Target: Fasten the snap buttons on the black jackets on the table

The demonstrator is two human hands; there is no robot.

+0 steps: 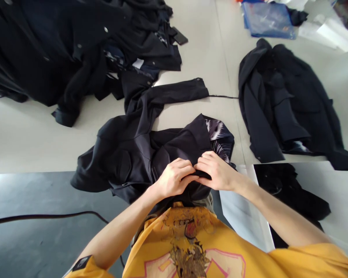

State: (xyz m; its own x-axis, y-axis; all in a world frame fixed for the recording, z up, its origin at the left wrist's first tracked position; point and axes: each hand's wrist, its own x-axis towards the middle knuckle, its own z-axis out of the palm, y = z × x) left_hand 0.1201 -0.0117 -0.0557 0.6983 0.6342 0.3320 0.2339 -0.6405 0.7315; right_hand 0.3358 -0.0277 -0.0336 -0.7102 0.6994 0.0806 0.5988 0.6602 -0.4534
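Note:
A dark jacket point(136, 150) lies in front of me, partly on the table and partly hanging over its near edge. One sleeve stretches away across the tabletop, and patterned lining point(219, 135) shows at the right end. My left hand point(176, 177) pinches the jacket's near edge between thumb and fingers. Right beside it, almost touching, my right hand point(216, 170) grips the same edge, close to the lining. The fabric between the two hands is folded, and the fingertips partly cover it.
A second dark jacket point(290, 104) lies at the right. Dark garments point(60, 42) are heaped at the far left, with a phone-like black object point(179, 36) beside them. Blue plastic packaging point(268, 19) is at the back right. A cable point(52, 217) runs below the table's edge at left.

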